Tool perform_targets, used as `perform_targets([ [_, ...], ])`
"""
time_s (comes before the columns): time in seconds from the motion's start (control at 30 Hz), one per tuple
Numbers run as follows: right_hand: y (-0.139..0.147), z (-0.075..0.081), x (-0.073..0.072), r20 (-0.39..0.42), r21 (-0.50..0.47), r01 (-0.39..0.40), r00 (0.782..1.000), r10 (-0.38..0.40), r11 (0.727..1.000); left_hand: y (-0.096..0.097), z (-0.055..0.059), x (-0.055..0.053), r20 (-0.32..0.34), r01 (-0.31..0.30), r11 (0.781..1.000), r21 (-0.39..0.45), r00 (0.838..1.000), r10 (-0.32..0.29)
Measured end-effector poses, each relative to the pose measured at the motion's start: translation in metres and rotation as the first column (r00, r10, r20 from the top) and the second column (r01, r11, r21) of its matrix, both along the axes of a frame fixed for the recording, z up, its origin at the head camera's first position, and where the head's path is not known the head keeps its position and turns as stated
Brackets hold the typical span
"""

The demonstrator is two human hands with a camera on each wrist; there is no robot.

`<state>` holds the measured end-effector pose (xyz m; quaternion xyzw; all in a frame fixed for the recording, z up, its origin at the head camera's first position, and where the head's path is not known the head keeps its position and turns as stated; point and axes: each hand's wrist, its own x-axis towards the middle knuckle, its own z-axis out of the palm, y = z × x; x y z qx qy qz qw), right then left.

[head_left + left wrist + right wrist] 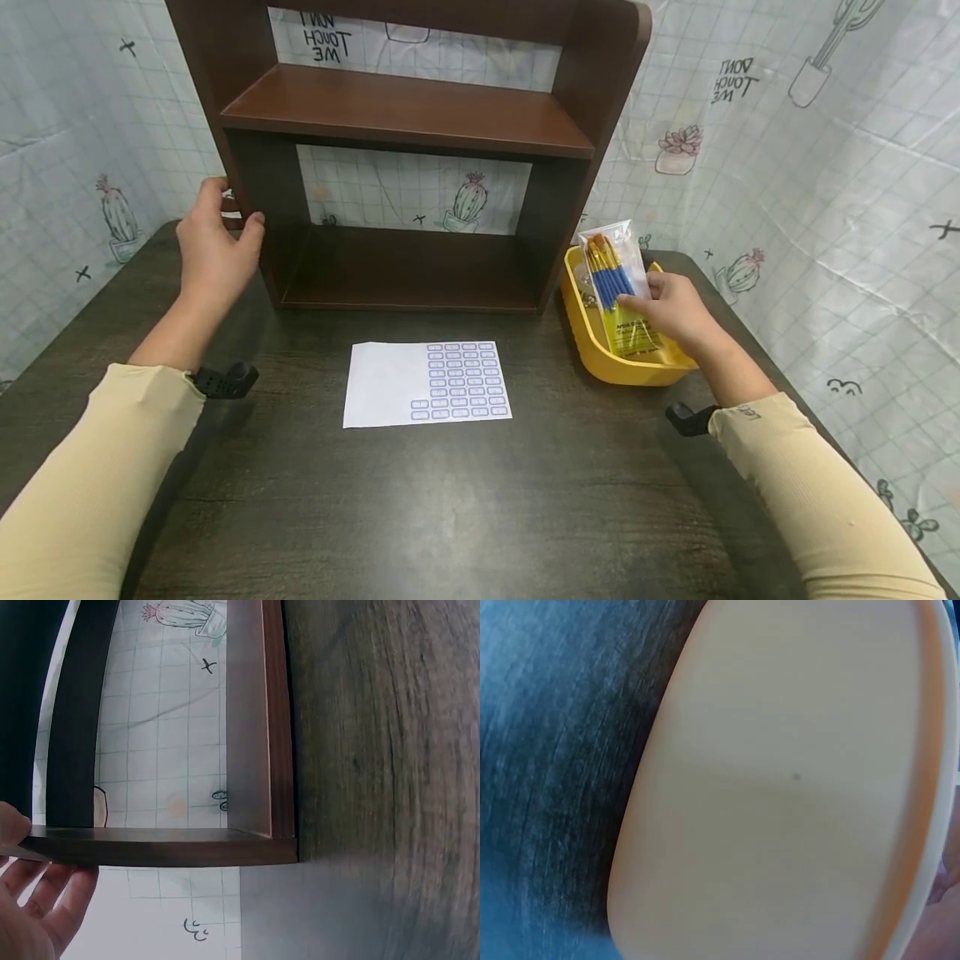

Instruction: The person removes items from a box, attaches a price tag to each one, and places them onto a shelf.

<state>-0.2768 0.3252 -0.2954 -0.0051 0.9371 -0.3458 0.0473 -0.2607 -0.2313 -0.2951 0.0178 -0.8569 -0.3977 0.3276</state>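
A dark brown wooden shelf unit (408, 108) stands at the back of the table. My left hand (213, 258) grips its left side panel, thumb on the front edge and fingers behind; the left wrist view shows the same hold on the panel (165, 846). My right hand (675, 312) pinches a clear packet of paintbrushes (611, 275) with blue handles and a yellow label. The packet leans upright inside a yellow basket (630, 372), its lower end within the rim. The basket's pale-looking wall (780, 787) fills most of the right wrist view, hiding the packet there.
A white sheet (386, 379) printed with rows of small blue-framed labels lies on the dark table (450, 517) in front of the shelf. Some clear and metallic items (587, 292) sit in the basket. A patterned curtain (825, 208) surrounds the table's back and sides.
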Motion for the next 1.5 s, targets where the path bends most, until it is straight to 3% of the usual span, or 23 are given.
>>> perform_targets([
  [0.1, -0.001, -0.001, 0.001, -0.021, -0.041, 0.011, 1.000, -0.012, 0.999, -0.001, -0.003, 0.000, 0.016, -0.006, 1.000, 0.018, 1.000, 0.006],
  [0.23, 0.000, -0.004, 0.007, -0.110, -0.174, 0.019, 0.993, -0.039, 0.985, -0.002, -0.009, 0.000, 0.011, 0.003, 0.998, 0.063, 1.000, -0.003],
  [0.37, -0.001, 0.000, 0.013, -0.196, -0.287, 0.013, 0.978, -0.072, 0.958, 0.003, -0.006, 0.001, -0.096, -0.003, 0.989, 0.149, 0.995, 0.018],
  [0.47, -0.004, 0.006, 0.016, -0.222, -0.335, 0.015, 0.971, -0.094, 0.942, 0.011, -0.001, 0.004, -0.198, 0.000, 0.981, 0.192, 0.980, 0.039],
  [0.57, -0.009, 0.011, 0.019, -0.246, -0.379, 0.013, 0.963, -0.114, 0.925, 0.021, 0.001, 0.006, -0.274, 0.011, 0.995, 0.101, 0.962, 0.017],
  [0.63, -0.014, 0.014, 0.022, -0.269, -0.408, 0.011, 0.954, -0.132, 0.913, 0.028, 0.000, 0.008, -0.297, 0.042, 0.999, -0.017, 0.954, -0.045],
  [0.73, -0.021, 0.018, 0.026, -0.300, -0.476, 0.004, 0.939, -0.167, 0.879, 0.042, -0.002, 0.008, -0.225, 0.163, 0.975, -0.148, 0.955, -0.194],
  [0.83, -0.029, 0.021, 0.032, -0.329, -0.562, -0.024, 0.924, -0.196, 0.827, 0.058, -0.005, 0.008, -0.012, 0.330, 0.930, -0.164, 0.942, -0.337],
  [0.9, -0.035, 0.023, 0.036, -0.349, -0.617, -0.061, 0.915, -0.203, 0.785, 0.069, -0.007, 0.008, 0.151, 0.423, 0.892, -0.162, 0.904, -0.401],
  [1.03, -0.051, 0.026, 0.046, -0.408, -0.675, -0.152, 0.892, -0.194, 0.722, 0.088, -0.013, 0.008, 0.401, 0.570, 0.792, -0.217, 0.792, -0.461],
  [1.13, -0.062, 0.030, 0.051, -0.429, -0.671, -0.195, 0.889, -0.159, 0.716, 0.100, -0.019, 0.009, 0.516, 0.642, 0.720, -0.265, 0.725, -0.456],
  [1.2, -0.068, 0.031, 0.055, -0.415, -0.658, -0.207, 0.902, -0.120, 0.724, 0.107, -0.022, 0.010, 0.577, 0.669, 0.686, -0.286, 0.692, -0.434],
  [1.33, -0.077, 0.031, 0.061, -0.351, -0.622, -0.207, 0.936, -0.033, 0.756, 0.115, -0.027, 0.011, 0.679, 0.697, 0.658, -0.285, 0.631, -0.374],
  [1.43, -0.084, 0.028, 0.065, -0.314, -0.582, -0.205, 0.949, 0.015, 0.787, 0.119, -0.030, 0.012, 0.725, 0.708, 0.643, -0.292, 0.603, -0.334],
  [1.5, -0.089, 0.026, 0.067, -0.292, -0.558, -0.204, 0.956, 0.040, 0.804, 0.122, -0.031, 0.012, 0.743, 0.707, 0.638, -0.304, 0.595, -0.306],
])
